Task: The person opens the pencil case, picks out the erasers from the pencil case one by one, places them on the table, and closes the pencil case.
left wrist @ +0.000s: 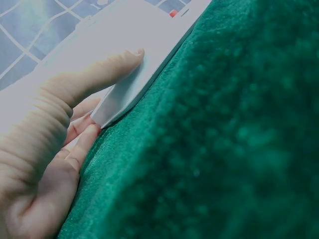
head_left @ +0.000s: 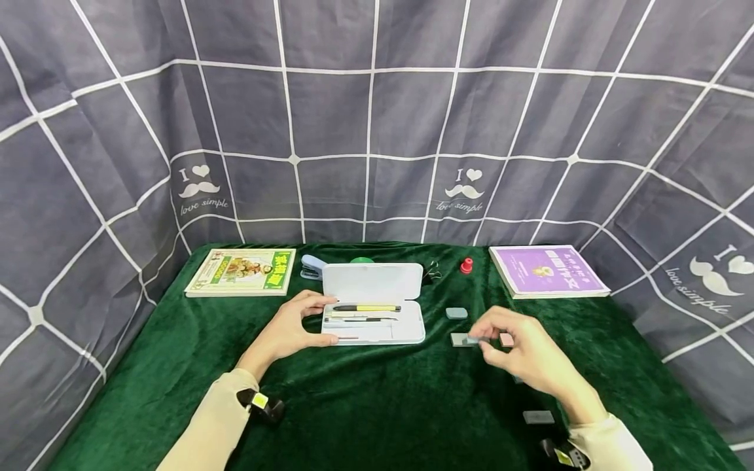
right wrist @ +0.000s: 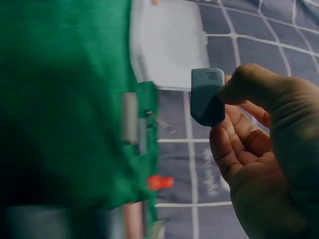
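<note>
A white pencil case (head_left: 406,325) lies with its lid raised in the middle of the green cloth. Inside it are a yellow-and-black pen (head_left: 371,308) and other slim writing tools. My left hand (head_left: 292,322) grips the case's left end, thumb at the front corner and fingers farther back; in the left wrist view the thumb (left wrist: 107,72) lies over the case's edge. To the right of the case, my right hand (head_left: 524,347) pinches a small blue-grey eraser (right wrist: 207,97) marked 4B between thumb and fingers, above the cloth.
Near the right hand lie a blue eraser (head_left: 456,313), a grey eraser (head_left: 459,339), a pink eraser (head_left: 506,339) and a dark grey block (head_left: 538,417). Farther back are a blue stapler (head_left: 312,267), black binder clips (head_left: 432,271), a red object (head_left: 466,265), a green book (head_left: 241,272) and a purple book (head_left: 550,271).
</note>
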Motion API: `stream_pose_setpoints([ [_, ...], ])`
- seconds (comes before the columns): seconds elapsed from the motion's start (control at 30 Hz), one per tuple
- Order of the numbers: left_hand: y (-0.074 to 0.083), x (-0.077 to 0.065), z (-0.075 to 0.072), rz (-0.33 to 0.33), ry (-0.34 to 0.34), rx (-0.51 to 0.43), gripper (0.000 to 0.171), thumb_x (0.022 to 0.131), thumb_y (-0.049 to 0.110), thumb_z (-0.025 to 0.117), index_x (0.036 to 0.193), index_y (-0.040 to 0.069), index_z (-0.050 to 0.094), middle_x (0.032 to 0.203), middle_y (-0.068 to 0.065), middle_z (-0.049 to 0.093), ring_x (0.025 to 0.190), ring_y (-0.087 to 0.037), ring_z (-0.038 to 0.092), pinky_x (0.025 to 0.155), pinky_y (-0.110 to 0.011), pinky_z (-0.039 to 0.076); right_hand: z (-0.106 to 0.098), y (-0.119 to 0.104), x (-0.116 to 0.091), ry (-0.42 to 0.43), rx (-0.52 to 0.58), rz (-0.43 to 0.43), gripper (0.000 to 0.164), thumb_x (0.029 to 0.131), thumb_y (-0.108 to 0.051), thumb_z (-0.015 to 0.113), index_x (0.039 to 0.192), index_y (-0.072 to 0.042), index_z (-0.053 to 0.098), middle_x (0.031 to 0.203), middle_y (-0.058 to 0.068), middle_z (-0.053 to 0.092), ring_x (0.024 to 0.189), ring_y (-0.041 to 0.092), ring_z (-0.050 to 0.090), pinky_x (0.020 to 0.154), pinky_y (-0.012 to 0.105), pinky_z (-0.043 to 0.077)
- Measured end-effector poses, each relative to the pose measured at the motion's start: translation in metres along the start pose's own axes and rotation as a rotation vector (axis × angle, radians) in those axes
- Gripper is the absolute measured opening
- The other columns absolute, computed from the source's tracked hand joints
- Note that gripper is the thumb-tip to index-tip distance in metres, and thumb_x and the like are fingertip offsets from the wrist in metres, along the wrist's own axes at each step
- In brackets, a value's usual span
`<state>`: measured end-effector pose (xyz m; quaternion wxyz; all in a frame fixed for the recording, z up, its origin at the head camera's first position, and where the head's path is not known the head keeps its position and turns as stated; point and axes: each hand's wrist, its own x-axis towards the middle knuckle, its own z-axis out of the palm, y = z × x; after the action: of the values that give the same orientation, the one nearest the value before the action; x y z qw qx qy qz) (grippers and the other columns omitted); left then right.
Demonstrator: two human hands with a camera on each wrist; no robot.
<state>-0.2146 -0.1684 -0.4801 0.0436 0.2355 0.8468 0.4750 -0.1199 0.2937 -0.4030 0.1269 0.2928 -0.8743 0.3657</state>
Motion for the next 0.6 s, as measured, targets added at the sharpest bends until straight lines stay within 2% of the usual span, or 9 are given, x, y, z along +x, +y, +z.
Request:
stream_pose_setpoints([
  [0.13,-0.001,0.000,0.001,0.009,0.005,-0.001,0.074,0.085,0.030,0.101,0.150,0.017,0.070,0.143,-0.007,0.062,0.135,-0.033,0.065,0.118,-0.053,0.051,0.012,0.012,-0.018,-0.030,-0.005,-0.025,0.048,0.081,0.015,0.088,0.102,-0.027,0.078,0.097,-0.013,0.071,0.085,0.012,0.065,0.076,0.024,0.053],
  [0.3,-0.002,0.000,0.002,0.012,0.003,0.000,0.074,0.085,0.032,0.101,0.151,0.016,0.070,0.144,-0.008,0.062,0.135,-0.033,0.065,0.118,-0.053,0.051,0.023,0.022,-0.030,-0.072,-0.034,-0.095,0.049,0.078,0.015,0.090,0.101,-0.027,0.078,0.093,-0.014,0.069,0.083,0.009,0.062,0.074,0.023,0.051],
  [0.53,0.000,0.000,0.001,-0.001,0.005,-0.009,0.075,0.085,0.031,0.101,0.151,0.016,0.070,0.144,-0.008,0.062,0.136,-0.035,0.065,0.119,-0.053,0.051,0.024,0.023,-0.034,-0.209,0.091,-0.025,0.038,0.087,0.009,0.088,0.105,-0.023,0.079,0.101,-0.006,0.072,0.085,0.014,0.065,0.075,0.028,0.057],
  [0.6,0.000,0.000,0.001,0.002,0.002,-0.015,0.074,0.085,0.030,0.101,0.151,0.016,0.069,0.145,-0.008,0.061,0.137,-0.035,0.065,0.120,-0.054,0.050,0.022,0.023,-0.033,-0.224,0.089,-0.022,0.036,0.088,0.007,0.089,0.106,-0.022,0.079,0.101,-0.005,0.072,0.086,0.015,0.066,0.075,0.028,0.057],
])
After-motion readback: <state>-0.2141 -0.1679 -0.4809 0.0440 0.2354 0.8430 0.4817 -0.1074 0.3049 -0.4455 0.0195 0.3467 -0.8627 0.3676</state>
